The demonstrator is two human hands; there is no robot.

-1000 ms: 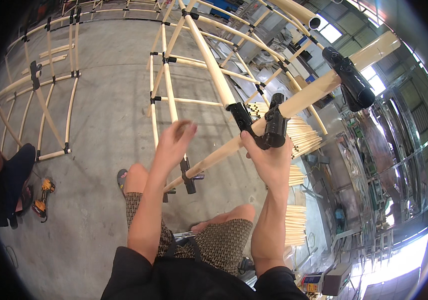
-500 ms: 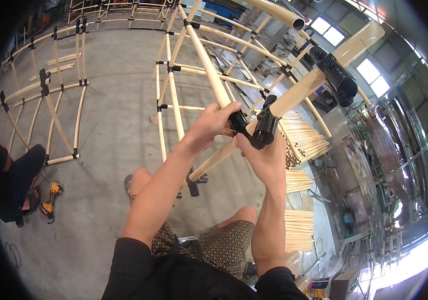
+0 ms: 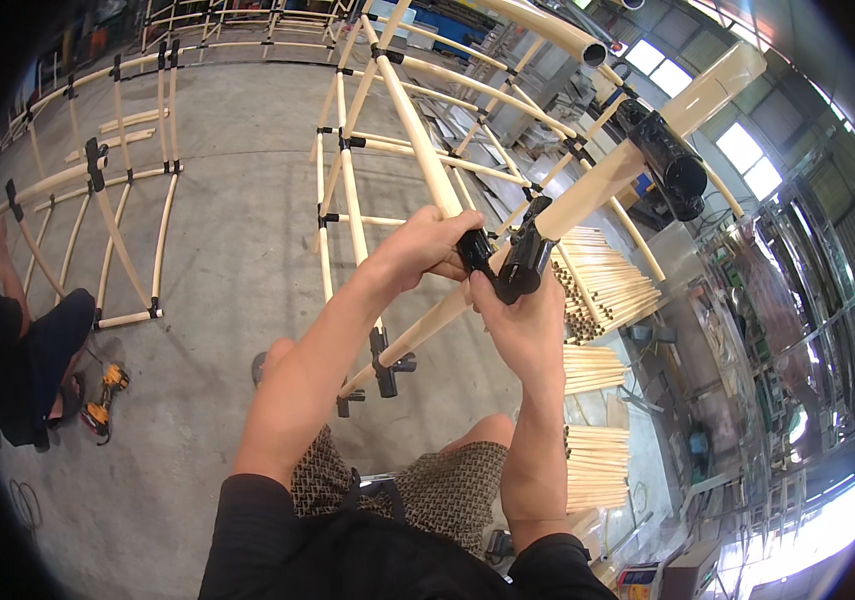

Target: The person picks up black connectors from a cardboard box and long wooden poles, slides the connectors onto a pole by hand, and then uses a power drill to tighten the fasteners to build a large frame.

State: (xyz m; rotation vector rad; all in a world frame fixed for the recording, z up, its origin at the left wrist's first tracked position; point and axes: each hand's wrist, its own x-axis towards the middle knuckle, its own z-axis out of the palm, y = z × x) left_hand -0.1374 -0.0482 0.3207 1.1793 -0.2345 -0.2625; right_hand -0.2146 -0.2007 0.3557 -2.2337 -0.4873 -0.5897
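My left hand (image 3: 422, 250) is closed round a black pipe joint (image 3: 474, 250) at the near end of a long cream pipe (image 3: 414, 125). That pipe runs up and away into a standing frame. Close beside it, my right hand (image 3: 523, 325) grips a second black pipe joint (image 3: 525, 262), its thumb by the gap between the two joints. This second joint sits on a thicker-looking slanting cream pipe (image 3: 593, 190), which carries another black joint (image 3: 670, 160) higher up. My right fingers are mostly hidden behind the joint. Where the joints meet is partly covered by my hands.
A frame of cream pipes (image 3: 348, 190) stands ahead. Stacks of cut pipes (image 3: 598, 370) lie at the right, beside metal racks (image 3: 788, 330). At the left, a co-worker (image 3: 23, 350) sits by another pipe frame (image 3: 113, 230), with a yellow power drill (image 3: 105, 400) on the floor.
My hands keep hold of the two joints, with the right hand slightly further left. The view has shifted a little. At the left, more of the co-worker's forearm shows near their frame.
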